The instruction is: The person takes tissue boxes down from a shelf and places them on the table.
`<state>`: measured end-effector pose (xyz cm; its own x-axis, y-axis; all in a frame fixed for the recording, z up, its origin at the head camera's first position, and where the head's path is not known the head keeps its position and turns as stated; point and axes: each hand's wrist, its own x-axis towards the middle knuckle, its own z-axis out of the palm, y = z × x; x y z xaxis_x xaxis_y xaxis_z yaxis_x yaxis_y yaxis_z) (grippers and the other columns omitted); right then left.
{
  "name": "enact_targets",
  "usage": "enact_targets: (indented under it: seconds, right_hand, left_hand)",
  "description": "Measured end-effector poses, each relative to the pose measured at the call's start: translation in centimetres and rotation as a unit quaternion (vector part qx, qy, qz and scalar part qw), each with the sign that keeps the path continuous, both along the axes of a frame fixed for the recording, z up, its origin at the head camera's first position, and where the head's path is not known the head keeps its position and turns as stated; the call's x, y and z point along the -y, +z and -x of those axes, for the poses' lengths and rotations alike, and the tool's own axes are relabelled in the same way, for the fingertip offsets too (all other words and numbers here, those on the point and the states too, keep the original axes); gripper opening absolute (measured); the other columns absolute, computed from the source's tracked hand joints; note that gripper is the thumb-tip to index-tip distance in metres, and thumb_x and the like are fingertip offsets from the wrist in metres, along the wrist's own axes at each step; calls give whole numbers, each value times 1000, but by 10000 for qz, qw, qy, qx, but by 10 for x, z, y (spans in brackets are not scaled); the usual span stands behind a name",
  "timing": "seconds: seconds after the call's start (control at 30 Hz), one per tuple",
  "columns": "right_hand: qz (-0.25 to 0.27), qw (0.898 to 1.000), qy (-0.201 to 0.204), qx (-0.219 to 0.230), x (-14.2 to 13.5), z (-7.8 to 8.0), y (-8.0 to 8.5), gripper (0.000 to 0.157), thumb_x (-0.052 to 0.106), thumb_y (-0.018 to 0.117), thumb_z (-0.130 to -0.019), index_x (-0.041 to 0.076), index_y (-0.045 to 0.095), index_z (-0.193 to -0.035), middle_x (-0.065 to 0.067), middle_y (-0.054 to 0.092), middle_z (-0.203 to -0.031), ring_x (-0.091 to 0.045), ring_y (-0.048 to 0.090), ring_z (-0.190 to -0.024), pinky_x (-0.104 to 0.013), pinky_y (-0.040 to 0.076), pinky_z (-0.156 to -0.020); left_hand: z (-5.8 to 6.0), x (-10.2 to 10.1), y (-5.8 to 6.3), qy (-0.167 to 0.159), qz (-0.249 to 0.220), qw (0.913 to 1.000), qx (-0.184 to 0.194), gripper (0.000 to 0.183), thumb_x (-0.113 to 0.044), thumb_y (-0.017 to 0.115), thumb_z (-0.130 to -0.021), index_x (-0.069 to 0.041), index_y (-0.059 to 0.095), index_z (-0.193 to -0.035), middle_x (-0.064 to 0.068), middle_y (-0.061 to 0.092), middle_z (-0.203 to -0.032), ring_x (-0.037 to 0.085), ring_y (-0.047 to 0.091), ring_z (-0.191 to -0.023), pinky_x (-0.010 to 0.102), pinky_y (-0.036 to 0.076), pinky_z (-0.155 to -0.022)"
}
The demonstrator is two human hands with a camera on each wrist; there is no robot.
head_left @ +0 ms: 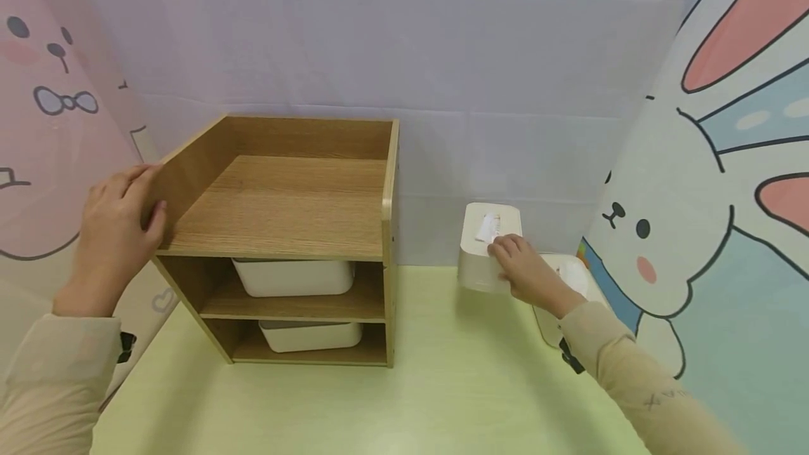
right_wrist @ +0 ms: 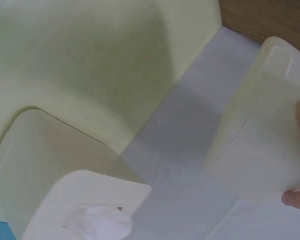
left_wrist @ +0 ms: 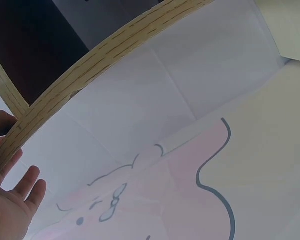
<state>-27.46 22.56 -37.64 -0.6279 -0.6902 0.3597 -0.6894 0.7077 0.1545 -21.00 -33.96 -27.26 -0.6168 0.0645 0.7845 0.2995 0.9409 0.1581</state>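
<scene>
My left hand [head_left: 120, 220] grips the top edge of the left side panel of a wooden shelf [head_left: 284, 213], thumb inside and fingers outside. In the left wrist view, the fingers [left_wrist: 27, 187] lie along the panel's outer side. My right hand [head_left: 524, 269] holds a white tissue box [head_left: 477, 269] by its near right side, raised above the table. A tissue sticks out of its top slot. In the right wrist view, the held tissue box [right_wrist: 260, 130] appears tilted, with only fingertips showing. Beside my right forearm stands a second white tissue box [head_left: 550, 321], partly hidden by the arm.
White bins sit in the shelf's two lower compartments: an upper bin [head_left: 297, 278] and a lower bin [head_left: 311, 336]. The shelf stands on a pale green table [head_left: 430, 399]. Fabric walls stand behind and at both sides, with a rabbit print [head_left: 670, 244] on the right.
</scene>
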Motion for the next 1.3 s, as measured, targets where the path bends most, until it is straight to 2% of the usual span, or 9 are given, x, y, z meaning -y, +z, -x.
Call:
enact_targets:
  seconds: [0.3, 0.57, 0.9, 1.07, 1.3]
  right_hand:
    - [200, 9997, 79, 81, -15, -7, -50, 47, -5, 69, -71, -1, 46, -112, -23, 51, -112, -42, 47, -109, -51, 42, -93]
    - [335, 9992, 173, -149, -26, -9, -81, 50, -6, 72, -65, -1, 47, -108, -23, 53, -109, -41, 49, -104, -51, 42, -91]
    - [546, 9972, 463, -230, -36, -11, -103, 50, -8, 71, -62, -3, 48, -106, -23, 53, -106, -41, 49, -102, -49, 41, -90]
    - [606, 9969, 466, -188, -41, -13, -111, 53, -8, 72, -60, -3, 47, -107, -22, 52, -106, -40, 48, -104, -48, 41, -91]
    - [790, 9955, 512, -135, -47, -15, -118, 62, -13, 75, -50, -3, 49, -105, -20, 52, -104, -38, 48, -102, -46, 40, -90]
  left_hand:
    - [0, -1, 0, -5, -11, 10000, 4, 48, 0, 55, -81, -2, 49, -128, 25, 51, -124, 48, 42, -109, 52, 28, -98]
    - [1, -1, 1, -26, 11, 10000, -41, 47, 0, 55, -81, -1, 50, -128, 24, 52, -123, 47, 43, -109, 51, 30, -98]
    - [1, -2, 0, -34, -21, 10000, -35, 48, -1, 55, -81, -1, 50, -128, 24, 52, -124, 48, 43, -110, 50, 29, -101]
    - [1, -2, 0, 0, -30, 10000, -59, 47, -1, 55, -81, -1, 50, -127, 24, 52, -123, 48, 43, -110, 51, 30, -102]
    - [2, -1, 0, 12, -6, 9999, -100, 47, 0, 55, -80, -1, 51, -127, 24, 53, -123, 48, 44, -108, 52, 31, -98]
